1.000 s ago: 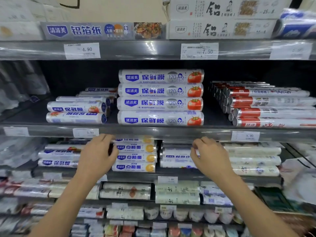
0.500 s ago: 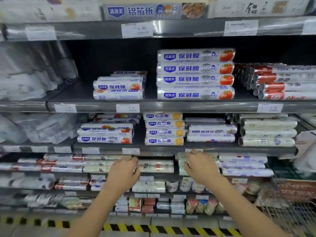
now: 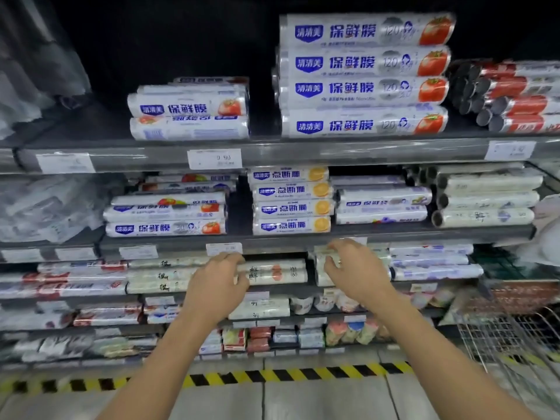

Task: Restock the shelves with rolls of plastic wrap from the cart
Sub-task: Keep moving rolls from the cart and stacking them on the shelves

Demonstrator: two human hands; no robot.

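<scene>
I log: L hand [image 3: 216, 286], R hand [image 3: 354, 268], both loosely curled, nothing held, in front of wrap rolls [image 3: 272, 272] on shelf [image 3: 285, 288]. Contact w/ rolls: can't tell. Cart [image 3: 500, 338] lower right.

- Plastic wrap rolls [image 3: 363, 89]: four white, blue-lettered, tomato-printed rolls, stacked lying flat, upper centre-right.
- Shelves [image 3: 303, 150]: grey tiers spanning the frame.
- Cart [image 3: 515, 344]: wire basket, lower right.

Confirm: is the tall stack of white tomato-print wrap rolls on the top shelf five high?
No, the stack of white tomato-print wrap rolls is four high, dark space above.
</scene>
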